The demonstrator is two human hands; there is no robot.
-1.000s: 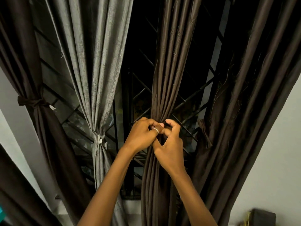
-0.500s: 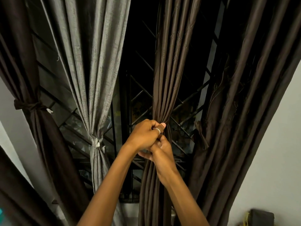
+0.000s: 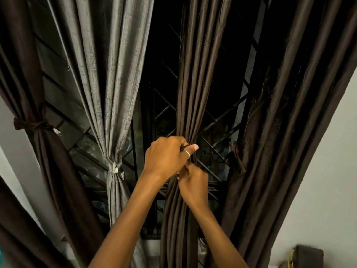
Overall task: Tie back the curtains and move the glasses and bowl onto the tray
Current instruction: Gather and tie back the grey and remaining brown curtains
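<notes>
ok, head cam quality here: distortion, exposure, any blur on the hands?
Head view: wide-angle leans the outer curtain outward; the window is near black, its grille faint; left hand and right hand, both gripping the brown curtain, are sharp; dark folds swallow detail between them.

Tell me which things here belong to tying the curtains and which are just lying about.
In the job: middle brown curtain, gripped by the left hand, the right hand pinching it just below; loose brown curtain on the right; grey curtain and far-left brown curtain, both already tied.
Lying about: window grille; dark box in the bottom right corner.
</notes>
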